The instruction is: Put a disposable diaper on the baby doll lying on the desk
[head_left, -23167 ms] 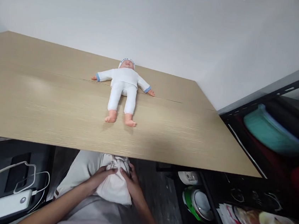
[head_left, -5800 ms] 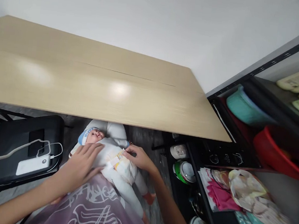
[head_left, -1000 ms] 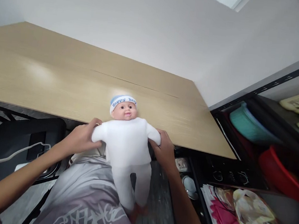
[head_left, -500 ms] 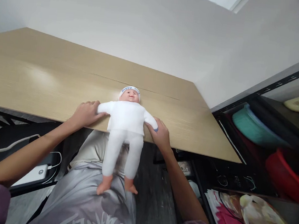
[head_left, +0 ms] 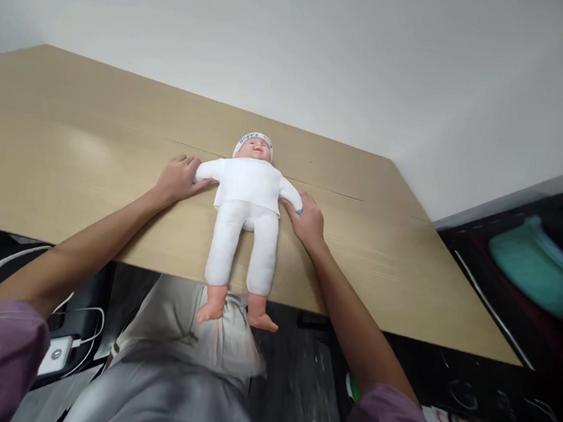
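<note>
A baby doll (head_left: 250, 184) in a white top and trousers lies on its back on the wooden table (head_left: 104, 179). Its white headband carries blue lettering. The head points toward the wall, and both bare feet stick out past the table's near edge. My left hand (head_left: 178, 179) is closed around the end of the doll's sleeve on the left. On the other side my right hand (head_left: 307, 219) grips the opposite sleeve near its blue cuff. Parts of my fingers are hidden under the doll's arms.
Behind the table stands a plain wall (head_left: 289, 44). At the right, a dark shelf holds a teal basin (head_left: 540, 268). A white device (head_left: 56, 354) with cables rests on a black chair at the lower left. My lap is below the near edge.
Both hands have moved the doll farther onto the table, toward the wall. Its legs, which hung over my lap, now lie mostly on the tabletop. The camera view has shifted too.
</note>
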A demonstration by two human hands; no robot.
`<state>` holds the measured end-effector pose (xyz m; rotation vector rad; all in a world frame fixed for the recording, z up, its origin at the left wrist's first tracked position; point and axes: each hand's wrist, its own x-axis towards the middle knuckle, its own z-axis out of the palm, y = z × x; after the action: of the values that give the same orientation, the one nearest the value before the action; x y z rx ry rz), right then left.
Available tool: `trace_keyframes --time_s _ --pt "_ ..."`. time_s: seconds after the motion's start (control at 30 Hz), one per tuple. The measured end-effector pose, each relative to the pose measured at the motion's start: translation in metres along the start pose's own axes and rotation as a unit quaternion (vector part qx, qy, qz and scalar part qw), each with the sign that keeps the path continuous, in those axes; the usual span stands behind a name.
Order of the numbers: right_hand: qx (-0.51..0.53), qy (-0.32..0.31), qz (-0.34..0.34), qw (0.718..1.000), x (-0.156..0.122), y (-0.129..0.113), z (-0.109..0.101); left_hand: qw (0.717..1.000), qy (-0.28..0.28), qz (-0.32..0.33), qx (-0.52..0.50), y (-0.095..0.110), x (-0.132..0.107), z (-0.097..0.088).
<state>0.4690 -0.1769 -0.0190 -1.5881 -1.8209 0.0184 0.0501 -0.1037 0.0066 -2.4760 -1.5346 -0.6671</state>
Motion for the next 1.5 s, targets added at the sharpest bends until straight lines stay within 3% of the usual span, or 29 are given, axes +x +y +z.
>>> trace_keyframes --time_s 0.27,0.43,0.53,0.7,0.93,1.07,1.17,1.27,1.33,1.4,1.47,1.5 --pt "0.003 0.013 -0.034 0.999 0.078 0.043 0.03 0.997 0.069 0.04 0.005 -0.047 0.089 0.05" --pt "-0.018 0.03 -0.035 0.999 0.127 0.065 0.052 0.997 0.076 0.031 0.005 -0.062 0.134 0.07" --pt "-0.034 0.043 -0.038 0.998 0.137 0.075 0.059 0.997 0.079 0.008 -0.006 -0.065 0.139 0.074" --pt "-0.062 0.038 -0.058 0.996 0.131 0.085 0.058 0.997 0.058 -0.02 -0.038 -0.073 0.123 0.069" --pt "-0.077 0.017 -0.018 0.997 0.125 0.079 0.056 0.995 0.012 -0.062 -0.071 -0.072 0.115 0.06" --pt "-0.075 0.04 0.008 0.996 0.104 0.066 0.055 0.993 0.049 -0.07 -0.077 -0.062 0.096 0.057" --pt "-0.066 0.06 0.034 0.995 0.077 0.042 0.052 0.987 0.103 -0.079 -0.098 -0.044 0.078 0.051" --pt "-0.042 0.064 0.045 0.996 0.046 -0.002 0.04 0.976 0.144 -0.09 -0.136 -0.004 0.06 0.03" --pt "-0.01 0.076 0.051 0.996 0.018 -0.041 0.022 0.97 0.156 -0.076 -0.171 0.035 0.038 0.005" --pt "0.036 0.104 0.05 0.993 -0.027 -0.078 0.0 0.962 0.154 -0.05 -0.22 0.076 -0.004 -0.027" --pt "0.091 0.135 0.047 0.986 -0.091 -0.104 -0.022 0.949 0.133 -0.059 -0.281 0.112 -0.07 -0.053" --pt "0.114 0.145 0.043 0.982 -0.128 -0.111 -0.03 0.941 0.095 -0.047 -0.32 0.127 -0.11 -0.062"
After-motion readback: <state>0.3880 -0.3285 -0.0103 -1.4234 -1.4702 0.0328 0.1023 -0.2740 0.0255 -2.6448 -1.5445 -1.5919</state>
